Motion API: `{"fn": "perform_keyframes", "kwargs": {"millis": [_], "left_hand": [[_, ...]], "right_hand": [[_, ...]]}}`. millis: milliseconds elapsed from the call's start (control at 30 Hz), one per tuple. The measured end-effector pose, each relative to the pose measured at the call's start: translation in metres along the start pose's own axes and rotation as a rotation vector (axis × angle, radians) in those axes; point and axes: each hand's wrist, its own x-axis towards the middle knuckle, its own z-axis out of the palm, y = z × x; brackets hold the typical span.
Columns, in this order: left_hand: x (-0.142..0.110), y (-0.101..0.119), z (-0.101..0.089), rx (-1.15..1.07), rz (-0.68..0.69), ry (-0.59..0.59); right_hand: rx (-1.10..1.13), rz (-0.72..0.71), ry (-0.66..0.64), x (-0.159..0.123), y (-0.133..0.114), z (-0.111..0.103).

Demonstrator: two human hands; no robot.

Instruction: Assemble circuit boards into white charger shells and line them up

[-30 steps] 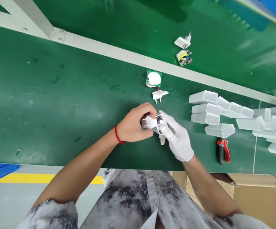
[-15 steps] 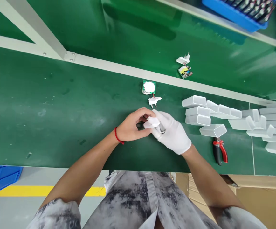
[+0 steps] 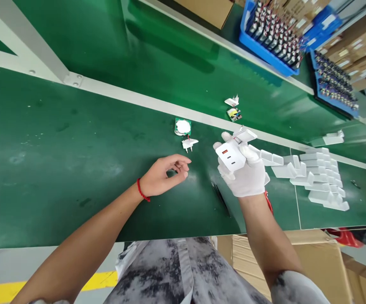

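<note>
My right hand (image 3: 246,175), in a white glove, is raised above the green table (image 3: 59,139) and grips a white charger (image 3: 232,157) with its port face turned toward me. My bare left hand (image 3: 162,177), with a red string at the wrist, hovers low over the table with fingers loosely curled and nothing in them. Just beyond the left hand lie a white plug piece (image 3: 189,144) and a green circuit board with a white round part (image 3: 182,126).
A heap of white charger shells (image 3: 316,177) lies at the right. Another plug piece and small circuit board (image 3: 233,108) sit beyond the white rail (image 3: 122,97). Blue trays of parts (image 3: 273,36) stand at the far back. Cardboard boxes (image 3: 316,261) are below the table edge.
The two hands have parted. My right hand has lifted the charger up and to the right, and my left hand has let go and stayed low. The view has swung rightward.
</note>
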Motion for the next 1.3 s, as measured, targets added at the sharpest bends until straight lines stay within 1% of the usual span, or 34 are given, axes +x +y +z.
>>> {"fn": "perform_keyframes", "kwargs": {"millis": [100,200,433,500,567,633,700,767,800,867,900,967,1033,1067,1100,1133,1167,1200,1233,1267,1300], "left_hand": [[0.001,0.000,0.001,0.038,0.002,0.006],[0.002,0.000,0.002,0.061,-0.010,0.008],[0.002,0.001,0.001,0.130,-0.011,0.003],[0.002,0.001,0.001,0.158,0.003,0.008],[0.002,0.000,0.001,0.194,0.025,0.013],[0.003,0.000,0.001,0.235,0.048,0.013],[0.003,0.001,0.002,0.271,0.063,0.008],[0.004,0.002,0.002,0.304,0.055,0.007],[0.005,0.002,0.001,0.318,0.046,0.007],[0.006,0.002,0.001,0.333,0.027,0.012],[0.006,0.002,0.000,0.335,0.022,0.013],[0.006,0.001,-0.001,0.327,0.024,0.010],[0.006,0.000,-0.001,0.322,0.022,0.007],[0.005,0.000,-0.001,0.323,0.018,0.006],[0.005,-0.001,-0.001,0.326,0.015,0.005],[0.005,-0.001,-0.001,0.329,0.012,0.005],[0.005,-0.001,0.000,0.332,0.011,0.005],[0.005,-0.001,0.000,0.334,0.012,0.004],[0.005,-0.001,0.000,0.334,0.014,0.006],[0.005,0.000,0.000,0.333,0.013,0.007],[0.005,0.001,0.000,0.328,0.007,0.009]], "right_hand": [[0.057,0.050,-0.017,0.002,-0.001,0.000],[0.065,0.075,-0.024,0.008,-0.004,-0.001],[-0.054,0.076,-0.065,0.023,-0.010,-0.007],[-0.132,0.066,-0.068,0.028,-0.014,-0.008],[-0.291,0.001,-0.019,0.039,-0.019,-0.009],[-0.551,-0.131,0.082,0.061,-0.024,-0.009],[-0.883,-0.308,0.183,0.092,-0.029,-0.006],[-1.210,-0.455,0.250,0.128,-0.035,-0.002],[-1.337,-0.466,0.287,0.145,-0.037,0.000],[-1.480,-0.375,0.338,0.173,-0.041,0.003],[-1.505,-0.323,0.345,0.183,-0.044,0.004],[-1.507,-0.262,0.317,0.193,-0.049,0.000],[-1.486,-0.253,0.249,0.191,-0.060,-0.011],[-1.477,-0.245,0.220,0.187,-0.067,-0.021],[-1.476,-0.233,0.224,0.182,-0.077,-0.033],[-1.482,-0.216,0.256,0.176,-0.087,-0.047],[-1.500,-0.189,0.341,0.169,-0.097,-0.062],[-1.531,-0.162,0.481,0.163,-0.107,-0.078],[-1.545,-0.135,0.567,0.157,-0.115,-0.094],[-1.552,-0.102,0.629,0.151,-0.121,-0.109],[-1.547,-0.068,0.659,0.145,-0.124,-0.123]]}}
